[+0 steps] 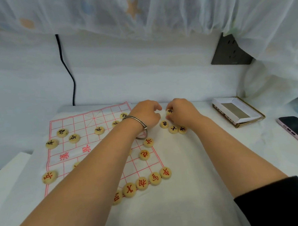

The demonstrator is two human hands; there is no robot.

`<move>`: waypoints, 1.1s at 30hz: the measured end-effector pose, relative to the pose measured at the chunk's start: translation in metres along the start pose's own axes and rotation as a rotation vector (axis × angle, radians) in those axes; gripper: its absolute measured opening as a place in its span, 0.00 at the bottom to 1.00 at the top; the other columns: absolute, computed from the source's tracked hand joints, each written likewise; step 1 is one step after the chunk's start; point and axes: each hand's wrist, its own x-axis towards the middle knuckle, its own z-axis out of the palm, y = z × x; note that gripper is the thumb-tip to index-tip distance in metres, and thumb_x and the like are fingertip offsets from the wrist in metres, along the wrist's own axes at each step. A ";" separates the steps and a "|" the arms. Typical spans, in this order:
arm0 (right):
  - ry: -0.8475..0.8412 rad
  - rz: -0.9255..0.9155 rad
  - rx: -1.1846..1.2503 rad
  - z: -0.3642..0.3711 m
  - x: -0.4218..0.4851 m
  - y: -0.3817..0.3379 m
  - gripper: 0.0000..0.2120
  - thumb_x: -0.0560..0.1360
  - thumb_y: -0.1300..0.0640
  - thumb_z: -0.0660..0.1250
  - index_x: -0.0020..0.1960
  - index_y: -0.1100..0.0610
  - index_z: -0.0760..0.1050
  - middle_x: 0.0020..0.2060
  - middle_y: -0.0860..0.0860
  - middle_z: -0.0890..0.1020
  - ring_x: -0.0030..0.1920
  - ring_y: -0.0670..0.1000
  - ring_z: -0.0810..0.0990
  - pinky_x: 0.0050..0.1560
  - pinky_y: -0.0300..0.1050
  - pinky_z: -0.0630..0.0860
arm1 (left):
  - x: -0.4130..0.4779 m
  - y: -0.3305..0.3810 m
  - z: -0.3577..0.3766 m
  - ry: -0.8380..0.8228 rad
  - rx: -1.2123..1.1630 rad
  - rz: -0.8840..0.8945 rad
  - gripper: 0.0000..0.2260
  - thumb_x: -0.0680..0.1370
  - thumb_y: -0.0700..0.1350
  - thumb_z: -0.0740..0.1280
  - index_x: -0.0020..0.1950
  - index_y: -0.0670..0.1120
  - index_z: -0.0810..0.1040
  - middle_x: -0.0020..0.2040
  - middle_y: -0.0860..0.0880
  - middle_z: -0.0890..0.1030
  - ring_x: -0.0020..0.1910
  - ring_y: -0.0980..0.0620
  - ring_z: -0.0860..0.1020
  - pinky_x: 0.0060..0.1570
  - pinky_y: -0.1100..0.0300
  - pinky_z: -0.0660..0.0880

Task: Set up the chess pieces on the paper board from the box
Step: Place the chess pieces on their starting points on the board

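Fingers of the right hand pinch a black-marked chess piece beside the paper board — the left hand curls close by, full or empty I cannot tell.

10 black pcs, 8+ red pcs, 1 board, 1 box, 1 phone

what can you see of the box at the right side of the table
The box is small, shallow and rectangular, cardboard by its look, brownish-gold outside with dark print along its near long side. It lies flat and open, white flaps folded outward round a grey floor; no pieces show inside. It sits at an angle on the white-covered table, well right of the paper board, and only the table touches it. A pink-cased phone lies near its right, apart from it.
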 end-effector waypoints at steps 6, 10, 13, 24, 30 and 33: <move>0.098 0.044 0.334 -0.040 -0.010 0.009 0.11 0.74 0.55 0.69 0.55 0.57 0.79 0.41 0.48 0.79 0.42 0.49 0.79 0.38 0.38 0.72 | 0.001 0.004 -0.008 0.019 0.007 0.017 0.17 0.78 0.40 0.60 0.67 0.47 0.73 0.67 0.48 0.73 0.67 0.49 0.70 0.65 0.59 0.66; 0.008 -0.097 0.216 -0.033 -0.024 -0.005 0.10 0.72 0.56 0.70 0.52 0.59 0.79 0.45 0.50 0.78 0.43 0.50 0.75 0.41 0.39 0.71 | 0.002 0.000 -0.014 0.120 -0.055 -0.014 0.15 0.78 0.39 0.60 0.64 0.46 0.76 0.64 0.47 0.76 0.63 0.49 0.74 0.64 0.57 0.69; -0.110 -0.187 0.062 -0.008 -0.030 -0.015 0.09 0.73 0.57 0.68 0.49 0.62 0.79 0.46 0.56 0.79 0.46 0.56 0.77 0.46 0.47 0.74 | 0.002 -0.004 -0.014 0.181 -0.096 -0.054 0.15 0.77 0.38 0.59 0.61 0.45 0.78 0.62 0.46 0.78 0.61 0.49 0.75 0.63 0.58 0.70; -0.104 -0.198 0.027 0.000 -0.029 -0.022 0.09 0.74 0.59 0.63 0.48 0.63 0.78 0.45 0.55 0.77 0.42 0.53 0.74 0.42 0.45 0.71 | -0.003 -0.006 -0.008 0.190 -0.106 -0.090 0.15 0.78 0.37 0.59 0.61 0.45 0.78 0.61 0.47 0.79 0.61 0.49 0.76 0.62 0.59 0.70; -0.005 0.019 0.298 -0.048 -0.031 0.031 0.04 0.74 0.57 0.67 0.47 0.56 0.79 0.37 0.47 0.77 0.36 0.46 0.73 0.35 0.36 0.68 | 0.000 -0.007 -0.007 0.167 -0.117 -0.077 0.15 0.78 0.38 0.58 0.61 0.45 0.78 0.63 0.47 0.78 0.62 0.49 0.75 0.63 0.60 0.69; -0.105 -0.007 0.198 -0.049 -0.037 0.045 0.03 0.74 0.56 0.67 0.47 0.53 0.79 0.37 0.45 0.77 0.37 0.45 0.73 0.36 0.37 0.68 | 0.002 -0.007 -0.004 0.154 -0.110 -0.080 0.15 0.78 0.37 0.58 0.61 0.46 0.79 0.63 0.47 0.77 0.63 0.49 0.74 0.63 0.59 0.69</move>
